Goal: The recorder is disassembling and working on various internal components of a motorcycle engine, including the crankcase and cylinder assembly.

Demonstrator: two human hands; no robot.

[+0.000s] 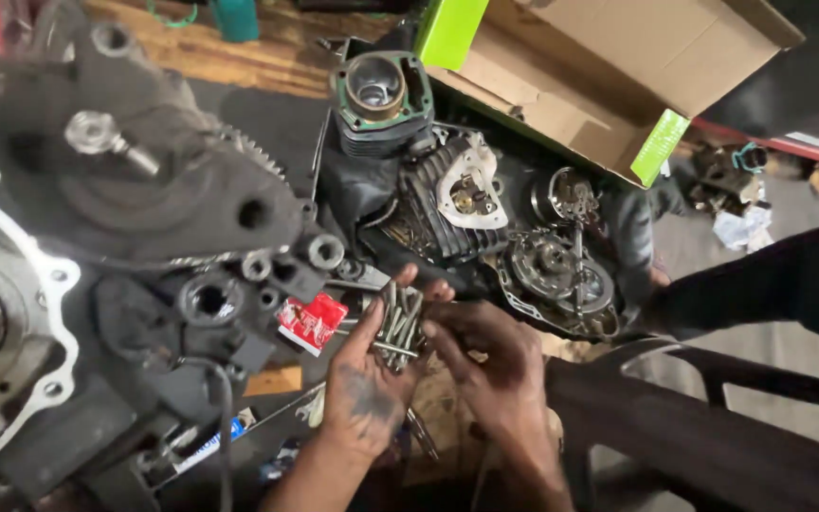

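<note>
My left hand [367, 384] cups a bundle of bolts [398, 327], long axes pointing away from me. My right hand [485, 365] lies just beside them, grip narrow, fingertips touching. Beyond: the cylinder head [447, 204].

greasy left hand [364, 384] cupping a bunch of bolts [398, 327], right hand [490, 365] picking at them, engine case [144, 237] alongside, cardboard box [618, 66] behind

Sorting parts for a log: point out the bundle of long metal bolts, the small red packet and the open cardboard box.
bundle of long metal bolts [398, 327], head view, middle of the shafts in the left hand's palm
small red packet [312, 322], head view, its centre
open cardboard box [609, 47], head view, inner flap
</note>
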